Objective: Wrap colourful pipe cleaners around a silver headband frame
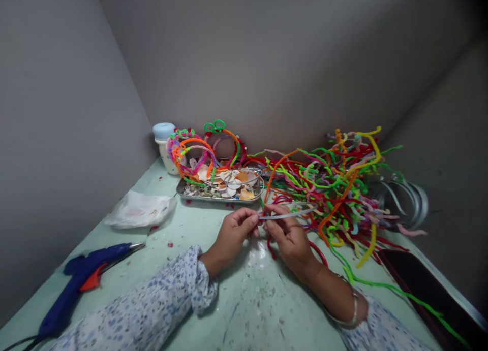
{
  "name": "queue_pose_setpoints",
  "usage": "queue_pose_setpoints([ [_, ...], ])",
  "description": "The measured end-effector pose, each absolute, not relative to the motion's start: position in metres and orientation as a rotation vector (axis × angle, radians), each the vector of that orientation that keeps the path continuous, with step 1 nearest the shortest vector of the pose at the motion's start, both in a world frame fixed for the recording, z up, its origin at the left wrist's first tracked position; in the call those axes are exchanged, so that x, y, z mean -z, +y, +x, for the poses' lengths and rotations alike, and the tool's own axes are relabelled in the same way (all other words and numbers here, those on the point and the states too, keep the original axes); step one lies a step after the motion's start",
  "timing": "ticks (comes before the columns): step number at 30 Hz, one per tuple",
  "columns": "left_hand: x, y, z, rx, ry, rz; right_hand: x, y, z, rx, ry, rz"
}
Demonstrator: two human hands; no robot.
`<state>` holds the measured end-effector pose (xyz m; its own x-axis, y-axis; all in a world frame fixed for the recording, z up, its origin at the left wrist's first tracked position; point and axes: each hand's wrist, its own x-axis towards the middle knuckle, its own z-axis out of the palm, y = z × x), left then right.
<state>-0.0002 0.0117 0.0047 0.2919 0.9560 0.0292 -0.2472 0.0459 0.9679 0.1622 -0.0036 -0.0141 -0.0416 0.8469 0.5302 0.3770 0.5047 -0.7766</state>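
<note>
A thin, pale headband (292, 215) is held above the middle of the table, its curve reaching to the right. My left hand (235, 234) pinches it near one end, thumb against the fingers. Close beside it, my right hand (288, 239) also has its fingers closed on the headband. A bit of red and green shows between the fingertips, probably pipe cleaner, but the fingers partly hide it. Just behind the hands lies a metal tray (213, 200) with shells and small stones. Finished headbands (192, 153) wrapped in coloured pipe cleaners stand on the tray.
A large tangle of pipe cleaners (335, 173) covers the back right, with bare headbands (417, 203) beyond. At left lie a blue glue gun (82, 275) and a plastic bag (141, 210). A blue-lidded bottle (163, 142) stands behind. A dark phone-like slab (423, 285) lies at right.
</note>
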Motion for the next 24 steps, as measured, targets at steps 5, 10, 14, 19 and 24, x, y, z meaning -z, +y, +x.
queue_pose_setpoints([
  [5,-0.0016,0.0172,-0.0016,-1.111,0.781,1.019,0.0108,-0.0006,0.1596,-0.559,-1.753,-1.121],
  [10,0.0017,0.0213,-0.0028,-1.126,0.755,0.981,0.0106,0.0008,0.1581,-0.500,-1.799,-1.076],
  [14,0.0003,0.0205,-0.0027,-1.131,0.736,0.979,0.0123,0.0016,0.1579,-0.455,-1.779,-1.121],
  [19,-0.0058,0.0166,-0.0009,-1.101,0.685,0.938,0.0160,0.0043,0.1593,-0.352,-1.757,-1.237],
  [24,-0.0079,0.0171,-0.0017,-1.003,0.590,0.810,0.0145,0.0034,0.1594,-0.314,-1.776,-1.197],
])
